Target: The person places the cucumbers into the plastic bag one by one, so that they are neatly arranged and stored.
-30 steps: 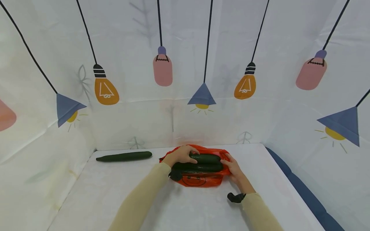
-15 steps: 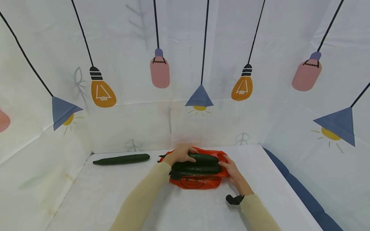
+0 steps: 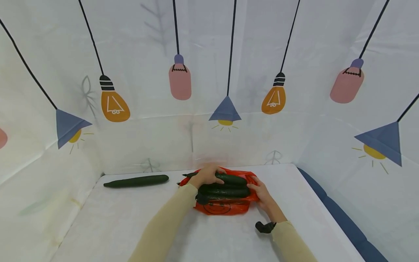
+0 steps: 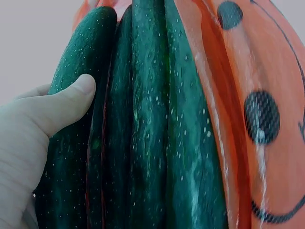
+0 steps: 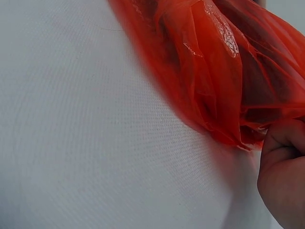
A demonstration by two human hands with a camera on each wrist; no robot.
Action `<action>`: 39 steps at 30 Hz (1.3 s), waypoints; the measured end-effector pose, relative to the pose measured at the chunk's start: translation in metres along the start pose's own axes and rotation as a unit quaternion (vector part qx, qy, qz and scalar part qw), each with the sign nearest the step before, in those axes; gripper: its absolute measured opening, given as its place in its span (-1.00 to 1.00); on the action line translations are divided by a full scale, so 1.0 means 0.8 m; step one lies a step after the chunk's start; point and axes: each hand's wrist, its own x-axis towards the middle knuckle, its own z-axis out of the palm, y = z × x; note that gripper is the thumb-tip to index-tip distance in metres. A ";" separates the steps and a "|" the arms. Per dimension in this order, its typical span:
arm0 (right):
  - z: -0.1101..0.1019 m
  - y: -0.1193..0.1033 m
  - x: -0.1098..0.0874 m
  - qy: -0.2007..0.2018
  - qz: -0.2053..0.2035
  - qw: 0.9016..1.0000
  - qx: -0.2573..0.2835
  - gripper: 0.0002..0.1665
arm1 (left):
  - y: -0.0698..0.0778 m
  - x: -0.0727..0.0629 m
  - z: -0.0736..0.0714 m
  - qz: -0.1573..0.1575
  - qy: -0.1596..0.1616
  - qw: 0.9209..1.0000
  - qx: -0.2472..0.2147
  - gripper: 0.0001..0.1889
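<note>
Several dark green cucumbers lie side by side in a red plastic bag (image 3: 240, 208) with a printed smiling face. My left hand (image 3: 207, 176) reaches over the bag and grips the far cucumber (image 4: 78, 52), its thumb across the top; the fingers are mostly hidden behind it. At the bag's right end, my right hand (image 3: 260, 191) pinches the edge of the red plastic, with the thumb on the near side. In the right wrist view the crumpled bag (image 5: 209, 71) hangs close over the white table, and only part of the hand (image 5: 286, 167) shows.
A single cucumber (image 3: 137, 181) lies at the table's back left, apart from the bag. The white table (image 3: 229, 240) ends at a curtain (image 3: 147, 138) printed with lamps. Dark blue padding (image 3: 337, 209) runs along the right side. A black strap (image 3: 266, 227) sits at my right wrist.
My left hand has shifted slightly to the right with the cucumber it grips. The right hand stays at the bag's edge. The head view has turned a little.
</note>
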 end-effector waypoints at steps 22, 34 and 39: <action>-0.003 0.005 0.001 -0.004 -0.012 1.000 -0.008 -0.31 | 0.007 0.001 0.014 -0.028 0.017 0.999 -0.025 -0.53; -0.002 0.006 0.001 -0.004 -0.007 1.000 -0.006 -0.30 | -0.005 -0.006 0.014 -0.058 0.021 0.996 -0.072 -0.55; -0.004 0.007 0.002 -0.001 -0.012 1.000 -0.010 -0.32 | -0.014 -0.006 0.012 -0.043 0.028 0.995 -0.087 -0.60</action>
